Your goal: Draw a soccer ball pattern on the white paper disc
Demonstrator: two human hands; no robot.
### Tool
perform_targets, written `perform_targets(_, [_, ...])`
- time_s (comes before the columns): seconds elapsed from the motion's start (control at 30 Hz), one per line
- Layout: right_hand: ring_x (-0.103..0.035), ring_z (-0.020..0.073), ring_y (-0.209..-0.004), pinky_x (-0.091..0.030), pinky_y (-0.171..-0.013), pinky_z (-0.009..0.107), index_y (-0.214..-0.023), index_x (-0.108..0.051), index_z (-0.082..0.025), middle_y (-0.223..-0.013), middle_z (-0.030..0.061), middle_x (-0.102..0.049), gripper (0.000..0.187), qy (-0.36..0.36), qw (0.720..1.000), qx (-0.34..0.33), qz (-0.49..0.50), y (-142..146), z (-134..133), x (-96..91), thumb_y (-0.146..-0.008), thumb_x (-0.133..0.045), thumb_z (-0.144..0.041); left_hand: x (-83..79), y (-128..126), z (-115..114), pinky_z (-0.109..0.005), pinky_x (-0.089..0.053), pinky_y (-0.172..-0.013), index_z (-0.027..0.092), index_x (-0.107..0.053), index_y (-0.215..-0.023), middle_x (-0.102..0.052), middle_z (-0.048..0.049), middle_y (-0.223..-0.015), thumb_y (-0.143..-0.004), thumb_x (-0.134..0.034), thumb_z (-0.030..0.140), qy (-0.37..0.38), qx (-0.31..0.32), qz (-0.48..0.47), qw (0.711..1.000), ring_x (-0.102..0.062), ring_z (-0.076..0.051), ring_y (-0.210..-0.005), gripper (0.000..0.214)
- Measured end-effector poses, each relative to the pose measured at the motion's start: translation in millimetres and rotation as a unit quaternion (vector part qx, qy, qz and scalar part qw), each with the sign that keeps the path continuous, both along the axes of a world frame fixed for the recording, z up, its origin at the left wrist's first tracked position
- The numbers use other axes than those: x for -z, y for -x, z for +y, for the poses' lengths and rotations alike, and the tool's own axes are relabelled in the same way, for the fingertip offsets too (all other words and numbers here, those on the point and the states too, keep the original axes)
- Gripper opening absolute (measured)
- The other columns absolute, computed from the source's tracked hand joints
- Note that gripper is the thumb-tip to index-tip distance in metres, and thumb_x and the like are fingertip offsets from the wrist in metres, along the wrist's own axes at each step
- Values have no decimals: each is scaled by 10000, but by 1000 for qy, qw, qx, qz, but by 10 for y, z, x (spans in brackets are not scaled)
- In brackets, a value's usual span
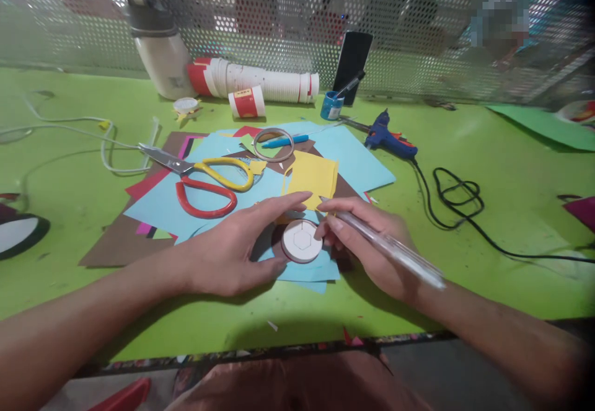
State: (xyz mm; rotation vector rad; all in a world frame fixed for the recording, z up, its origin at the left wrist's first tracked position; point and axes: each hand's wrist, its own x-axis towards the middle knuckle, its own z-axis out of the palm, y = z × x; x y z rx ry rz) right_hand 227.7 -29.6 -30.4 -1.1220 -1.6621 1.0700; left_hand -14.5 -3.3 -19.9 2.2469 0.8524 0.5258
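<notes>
My left hand (pixel 232 247) curls round a small white round cap (pixel 302 241) with a hexagon on top, thumb and fingers at its left side. The cap stands upside-down on a pile of coloured paper sheets (pixel 209 206). My right hand (pixel 367 243) grips a clear pen (pixel 390 250) and its fingertips touch the cap's right edge. A yellow paper piece (pixel 313 175) lies just behind the cap.
Red-and-yellow scissors (pixel 209 181) and a tape ring (pixel 273 144) lie on the paper. A blue glue gun (pixel 388 138) with black cord (pixel 460 206), a paint pot (pixel 331 105), stacked paper cups (pixel 260 82), a bottle (pixel 160 45) and a phone (pixel 353 64) stand by the mesh wall.
</notes>
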Motion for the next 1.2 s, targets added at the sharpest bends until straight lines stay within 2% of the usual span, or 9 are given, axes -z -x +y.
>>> perform_targets(0.1, [-640,76,-685,-514,-625,173,-1116,-661,-230,-816,-21,-719,173,-16,1000,3,-5,10,-2,-16,-982,-553,-214,3,-24,-21,-386,-466,-1070,279,-233,-1537,-545,-71,-1437,-841,-685,349,0,-24,32,999,-543,-241,-1287,834])
perform_targets(0.17, [-649,84,-695,-519,-630,183,-1110,-660,-215,-822,-12,-722,173,-19,1000,3,-9,18,2,-36,-978,-549,-205,-9,-52,-32,-380,-493,-1023,261,-273,-1518,-586,-74,-1378,-857,-670,393,-5,-29,40,999,-581,-236,-1225,782])
perform_targets(0.37, [-664,108,-703,-545,-656,219,-1084,-658,-177,-810,7,-719,166,-36,999,4,-22,40,25,-50,-959,-548,-187,-26,-86,-48,-353,-461,-1044,248,-288,-1500,-590,-62,-1369,-870,-655,339,-33,-29,42,998,-546,-219,-1262,735])
perform_targets(0.5, [-672,115,-722,-555,-674,230,-1081,-660,-174,-819,15,-722,165,-32,999,4,-17,47,10,-43,-952,-557,-172,-14,-88,-46,-328,-488,-992,246,-279,-1495,-626,-56,-1316,-871,-643,324,-18,-37,28,999,-597,-205,-1185,728])
perform_targets(0.6, [-668,109,-728,-553,-660,218,-1086,-665,-193,-840,14,-722,164,-12,1000,10,13,39,-7,-73,-960,-561,-178,1,-101,-47,-354,-491,-986,233,-303,-1483,-627,-75,-1305,-845,-655,311,-12,-50,29,998,-602,-228,-1175,733])
perform_targets(0.73, [-637,111,-661,-533,-538,207,-1129,-680,-231,-827,13,-715,192,60,994,14,87,19,-13,-126,-973,-579,-284,30,-112,-52,-376,-504,-958,258,-269,-1495,-624,-64,-1284,-829,-655,287,-6,-59,19,998,-612,-232,-1141,770])
perform_targets(0.87, [-598,100,-612,-493,-498,192,-1036,-737,-221,-728,2,-678,219,103,987,4,119,14,11,-108,-948,-617,-381,35,-117,-57,-369,-506,-948,261,-243,-1500,-624,-53,-1282,-825,-652,255,12,-60,15,998,-614,-217,-1123,789])
perform_targets(1.07, [-456,71,-483,-399,-459,186,-870,-689,-179,-526,-62,-514,164,101,989,-33,102,33,29,-80,-959,-588,-272,31,-109,-46,-345,-516,-921,252,-319,-1467,-634,-59,-1260,-830,-674,311,-12,-68,19,997,-624,-222,-1111,731])
perform_targets(1.2, [-480,83,-478,-407,-471,208,-832,-655,-185,-537,-55,-549,126,120,985,-43,116,22,10,-93,-935,-598,-230,44,-98,-33,-317,-512,-924,234,-333,-1463,-633,-67,-1266,-847,-671,310,-36,-58,16,998,-623,-215,-1123,707])
